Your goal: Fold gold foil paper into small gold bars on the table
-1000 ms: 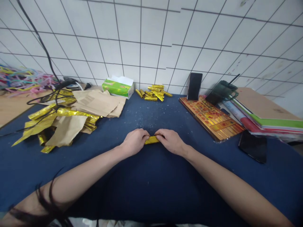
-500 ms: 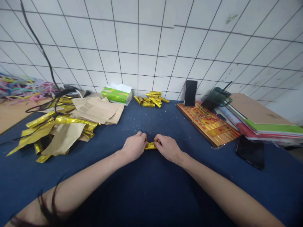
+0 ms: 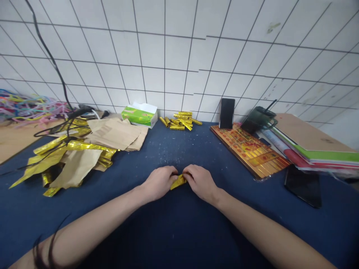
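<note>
Between my two hands, near the middle of the blue table, is a small piece of gold foil paper (image 3: 178,182). My left hand (image 3: 160,181) pinches its left side, with the fingers curled in. At the other side, the thumb and fingers of my right hand (image 3: 200,184) close on its right end. The paper looks partly flattened and slants down to the left. Part of it is hidden behind my fingertips. Beyond my hands, by the wall, lies a small pile of gold foil rolls (image 3: 183,121).
At left are gold foil sheets and brown paper (image 3: 113,131) with a black cable (image 3: 53,59). A green tissue pack (image 3: 140,115) stands at the back. Right are an upright phone (image 3: 226,113), an orange patterned pack (image 3: 252,151), a dark mug (image 3: 258,118), stacked folders (image 3: 311,138) and a black tablet (image 3: 303,185).
The gold foil paper has gone from lying level as a narrow roll to a wider, slanted piece. Both hands still hold it; the whole view has shifted slightly.
</note>
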`<action>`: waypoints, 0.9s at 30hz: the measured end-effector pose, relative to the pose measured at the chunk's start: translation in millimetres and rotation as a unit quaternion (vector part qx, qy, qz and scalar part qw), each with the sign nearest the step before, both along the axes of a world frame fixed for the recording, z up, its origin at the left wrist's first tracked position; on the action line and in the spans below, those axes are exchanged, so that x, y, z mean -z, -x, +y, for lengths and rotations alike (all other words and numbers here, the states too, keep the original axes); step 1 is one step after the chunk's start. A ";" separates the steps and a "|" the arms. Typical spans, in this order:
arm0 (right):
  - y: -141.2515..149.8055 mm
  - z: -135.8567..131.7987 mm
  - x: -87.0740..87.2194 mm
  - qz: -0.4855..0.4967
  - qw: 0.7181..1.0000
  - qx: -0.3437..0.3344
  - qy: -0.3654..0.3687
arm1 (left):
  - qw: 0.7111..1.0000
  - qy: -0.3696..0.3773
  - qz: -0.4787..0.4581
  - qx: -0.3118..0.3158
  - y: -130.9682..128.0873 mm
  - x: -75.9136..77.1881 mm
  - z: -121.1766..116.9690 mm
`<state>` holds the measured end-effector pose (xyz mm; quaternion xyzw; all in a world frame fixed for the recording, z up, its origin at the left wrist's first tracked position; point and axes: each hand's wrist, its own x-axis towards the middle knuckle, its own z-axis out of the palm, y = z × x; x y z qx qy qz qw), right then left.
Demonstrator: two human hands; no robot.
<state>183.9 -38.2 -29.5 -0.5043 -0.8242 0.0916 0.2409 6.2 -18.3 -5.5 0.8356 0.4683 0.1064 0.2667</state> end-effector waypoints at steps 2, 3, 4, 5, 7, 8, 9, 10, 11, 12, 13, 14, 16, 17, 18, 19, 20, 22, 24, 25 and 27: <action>-1.5 -1.6 0.5 0.007 0.999 -0.023 -0.028 | 0.999 0.044 -0.026 0.007 1.2 -1.9 0.3; -2.1 -2.3 0.6 0.008 0.998 -0.034 -0.042 | 0.997 0.064 -0.041 0.010 1.9 -2.3 0.9; -2.7 -2.9 0.5 0.008 0.997 -0.043 -0.056 | 0.995 0.084 -0.060 0.012 2.7 -2.2 1.8; -3.1 -3.4 0.2 0.008 0.996 -0.052 -0.067 | 0.991 0.103 -0.081 0.013 3.4 -1.8 2.9; -3.5 -4.5 -0.8 0.012 0.994 -0.063 -0.085 | 0.983 0.134 -0.125 0.005 4.6 -0.1 5.0; -3.6 -5.0 -1.4 0.017 0.994 -0.066 -0.090 | 0.978 0.148 -0.144 -0.002 5.0 0.8 5.7; -3.5 -5.4 -1.9 0.022 0.993 -0.069 -0.093 | 0.975 0.159 -0.157 -0.009 5.3 1.7 6.3; -3.4 -5.9 -2.4 0.027 0.993 -0.070 -0.094 | 0.972 0.167 -0.166 -0.015 5.4 2.3 6.5; -3.2 -6.2 -2.7 0.034 0.992 -0.073 -0.093 | 0.970 0.172 -0.170 -0.020 5.4 2.6 6.5; -2.9 -6.6 -2.8 0.043 0.992 -0.075 -0.092 | 0.969 0.176 -0.172 -0.023 5.3 2.7 6.2; -2.7 -6.8 -2.8 0.055 0.991 -0.076 -0.091 | 0.968 0.180 -0.172 -0.027 5.1 2.5 5.8; -2.5 -7.0 -2.5 0.069 0.990 -0.077 -0.093 | 0.967 0.184 -0.171 -0.030 4.9 2.2 5.4; -2.2 -7.2 -1.6 0.098 0.987 -0.077 -0.097 | 0.967 0.189 -0.168 -0.031 4.7 1.4 4.6; -2.2 -7.2 -1.0 0.108 0.986 -0.080 -0.095 | 0.967 0.190 -0.166 -0.028 4.8 1.1 4.3; -2.2 -7.2 -0.4 0.116 0.986 -0.084 -0.088 | 0.969 0.187 -0.162 -0.023 4.9 0.9 4.0; -2.4 -7.1 0.1 0.122 0.985 -0.091 -0.076 | 0.970 0.182 -0.158 -0.018 5.0 0.9 3.7; -2.6 -6.9 0.5 0.129 0.985 -0.096 -0.061 | 0.972 0.178 -0.155 -0.013 5.2 1.0 3.4; -3.1 -6.6 0.8 0.147 0.984 -0.100 -0.030 | 0.973 0.169 -0.154 -0.002 5.4 1.5 2.7; -3.3 -6.5 0.0 0.168 0.981 -0.095 -0.011 | 0.974 0.161 -0.157 0.007 5.4 2.1 1.5; -3.2 -6.5 -0.8 0.176 0.980 -0.094 -0.004 | 0.975 0.158 -0.158 0.011 5.4 2.3 0.7; -2.8 -7.1 -2.8 0.188 0.978 -0.092 0.010 | 0.975 0.153 -0.160 0.015 5.3 2.5 -1.3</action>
